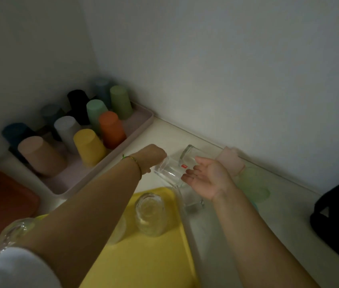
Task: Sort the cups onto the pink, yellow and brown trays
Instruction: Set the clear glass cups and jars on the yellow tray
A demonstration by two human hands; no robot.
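Now holding glass tumbler (170, 170) on its side in left hand (154, 156), one end touching open right hand (208, 177), just beyond far corner of yellow tray (154, 256).

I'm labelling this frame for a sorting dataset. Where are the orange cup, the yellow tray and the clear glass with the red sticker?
orange cup (111, 129): head view, its side wall.
yellow tray (147, 265): head view, bare floor.
clear glass with the red sticker (170, 171): head view, its side wall.
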